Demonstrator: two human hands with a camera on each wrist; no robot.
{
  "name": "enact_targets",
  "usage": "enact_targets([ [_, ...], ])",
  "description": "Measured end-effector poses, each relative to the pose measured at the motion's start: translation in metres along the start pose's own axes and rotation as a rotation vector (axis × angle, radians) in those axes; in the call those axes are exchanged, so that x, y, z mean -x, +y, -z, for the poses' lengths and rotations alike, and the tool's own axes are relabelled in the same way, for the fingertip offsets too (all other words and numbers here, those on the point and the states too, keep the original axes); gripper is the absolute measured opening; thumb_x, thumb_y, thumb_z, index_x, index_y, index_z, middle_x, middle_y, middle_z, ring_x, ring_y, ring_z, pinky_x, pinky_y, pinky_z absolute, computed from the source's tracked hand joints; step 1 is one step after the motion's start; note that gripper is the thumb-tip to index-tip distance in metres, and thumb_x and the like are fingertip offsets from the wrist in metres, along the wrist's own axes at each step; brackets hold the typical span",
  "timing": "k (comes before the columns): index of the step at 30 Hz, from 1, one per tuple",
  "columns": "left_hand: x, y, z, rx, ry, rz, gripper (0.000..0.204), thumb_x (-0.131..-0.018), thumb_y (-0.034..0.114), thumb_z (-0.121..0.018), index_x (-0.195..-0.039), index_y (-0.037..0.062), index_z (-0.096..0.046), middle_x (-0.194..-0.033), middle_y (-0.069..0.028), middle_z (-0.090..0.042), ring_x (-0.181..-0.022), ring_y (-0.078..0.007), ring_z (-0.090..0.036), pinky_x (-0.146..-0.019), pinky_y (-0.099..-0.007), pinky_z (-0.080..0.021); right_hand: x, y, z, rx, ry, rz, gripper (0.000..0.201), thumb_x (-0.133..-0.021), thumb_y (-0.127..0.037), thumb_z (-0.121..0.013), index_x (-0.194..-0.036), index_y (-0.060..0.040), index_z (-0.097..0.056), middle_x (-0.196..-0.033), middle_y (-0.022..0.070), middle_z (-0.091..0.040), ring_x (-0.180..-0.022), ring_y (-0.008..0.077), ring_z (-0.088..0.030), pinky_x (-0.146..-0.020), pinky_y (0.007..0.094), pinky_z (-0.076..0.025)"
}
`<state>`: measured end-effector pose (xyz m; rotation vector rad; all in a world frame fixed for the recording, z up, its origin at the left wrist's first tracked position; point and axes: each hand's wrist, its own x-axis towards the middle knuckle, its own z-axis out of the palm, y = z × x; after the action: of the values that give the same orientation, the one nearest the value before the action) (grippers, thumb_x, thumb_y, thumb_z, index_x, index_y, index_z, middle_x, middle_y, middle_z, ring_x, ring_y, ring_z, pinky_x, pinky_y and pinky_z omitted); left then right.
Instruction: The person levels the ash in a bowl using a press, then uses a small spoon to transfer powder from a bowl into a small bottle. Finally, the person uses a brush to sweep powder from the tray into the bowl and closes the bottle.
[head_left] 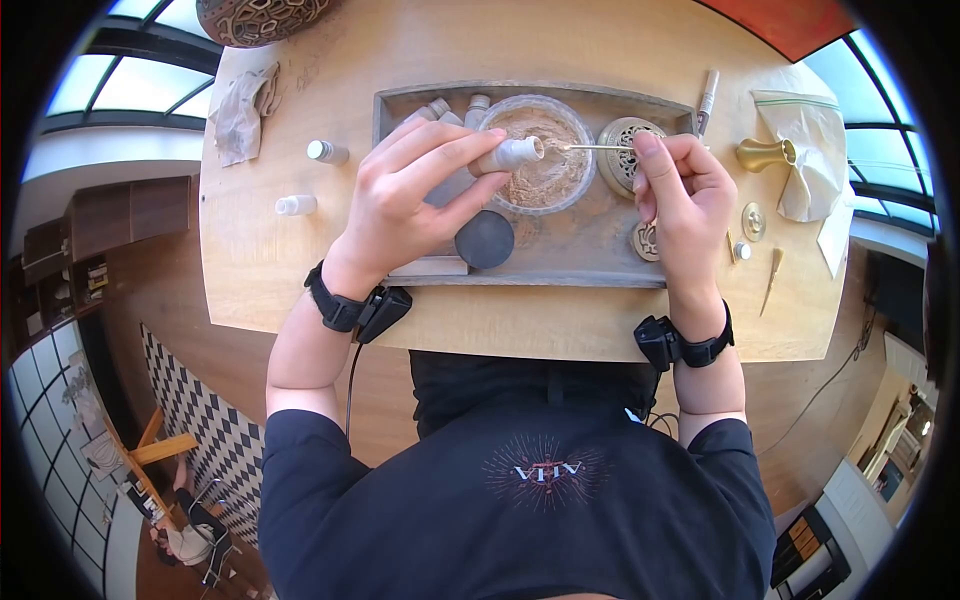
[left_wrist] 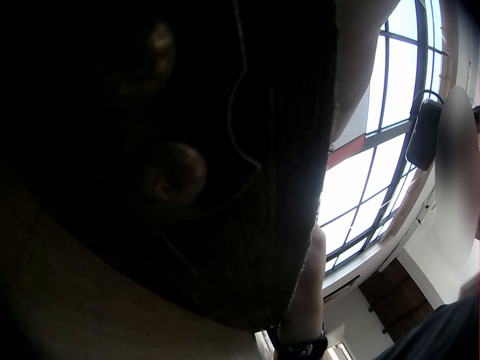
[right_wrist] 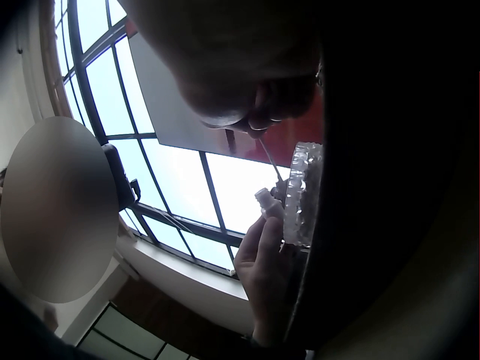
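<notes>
Above the powder bowl [head_left: 543,208]: we see a small white bottle [head_left: 518,153], tilted, its uncapped mouth turned toward the tip of a thin metal scoop [head_left: 604,147]; the two are near each other.
Bottle, handling: we judge it light, stiff-walled and smooth, perhaps slick if dust coats it; we would take hold round the body, behind the neck, leaving the mouth free.
Scoop, handling: we expect a rigid, slender and very light tool, easily rolled between the fingertips; its end away from the bowl is the place to hold it, with the tip level.
Powder [head_left: 537,182]: it looks fine, dry and loose, so we guess that a jolt would scatter it.
Left hand [head_left: 408,182]: we see thumb and fingers pinching the bottle from two sides, spaced only as far as its width, with the mouth clear of them.
Right hand [head_left: 690,190]: thumb and index finger close narrowly on the scoop's end, and the other fingers curl in toward the palm.
Around the bowl: we note the wooden tray [head_left: 560,280] beneath it on the worktop [head_left: 500,325], and an openwork metal lid [head_left: 612,155] just beside it.
Scoop's load: we cannot tell how much powder the tip carries.
</notes>
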<state>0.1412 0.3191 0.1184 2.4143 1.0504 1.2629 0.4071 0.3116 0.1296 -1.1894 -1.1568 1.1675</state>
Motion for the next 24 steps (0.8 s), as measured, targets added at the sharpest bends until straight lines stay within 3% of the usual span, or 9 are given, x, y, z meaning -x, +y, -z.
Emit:
enact_targets([
  [8,0.0003,-0.0002,0.0006,-0.017,-0.008,-0.006,0.042,-0.074,-0.003,-0.085,-0.116,0.0012,-0.077,-0.096,-0.0088,-0.075,-0.077,-0.0179,-0.067,-0.069,-0.0292,-0.055,-0.0002,0.0001,0.0043,-0.116,-0.017,0.008,0.019,-0.098,-0.017,-0.076,-0.087,-0.0024,-0.070,-0.068,-0.0002,-0.064,-0.053,0.0027,-0.050,-0.050,0.0186,-0.036],
  [13,0.0003,0.0005,0.0009,-0.029,-0.014,-0.008,0.043,-0.073,-0.002,-0.086,-0.115,0.0021,-0.077,-0.096,-0.0091,-0.075,-0.079,-0.0196,-0.068,-0.070,-0.0302,-0.055,0.0023,-0.0023,0.0008,-0.075,-0.045,0.012,0.017,-0.098,-0.015,-0.076,-0.088,-0.0026,-0.070,-0.069,0.0002,-0.066,-0.054,0.0027,-0.051,-0.050,0.0183,-0.036],
  [16,-0.0004,0.0006,-0.0020,-0.009,0.006,-0.037,0.040,-0.072,0.002,-0.087,-0.111,0.0051,-0.077,-0.094,-0.0089,-0.074,-0.078,-0.0252,-0.065,-0.070,-0.0349,-0.054,0.0024,-0.0009,0.0012,-0.053,-0.062,0.010,0.016,-0.098,-0.015,-0.076,-0.090,-0.0023,-0.071,-0.070,0.0004,-0.066,-0.055,0.0025,-0.051,-0.050,0.0184,-0.036],
  [24,-0.0003,-0.0003,-0.0025,-0.019,0.002,-0.044,0.041,-0.072,0.003,-0.087,-0.112,0.0051,-0.077,-0.094,-0.0088,-0.073,-0.077,-0.0253,-0.065,-0.069,-0.0349,-0.054,0.0049,0.0002,-0.0011,0.072,-0.146,0.077,0.009,-0.097,-0.010,-0.076,-0.097,-0.0013,-0.073,-0.076,0.0003,-0.069,-0.064,0.0022,-0.057,-0.056,0.0176,-0.041],
])
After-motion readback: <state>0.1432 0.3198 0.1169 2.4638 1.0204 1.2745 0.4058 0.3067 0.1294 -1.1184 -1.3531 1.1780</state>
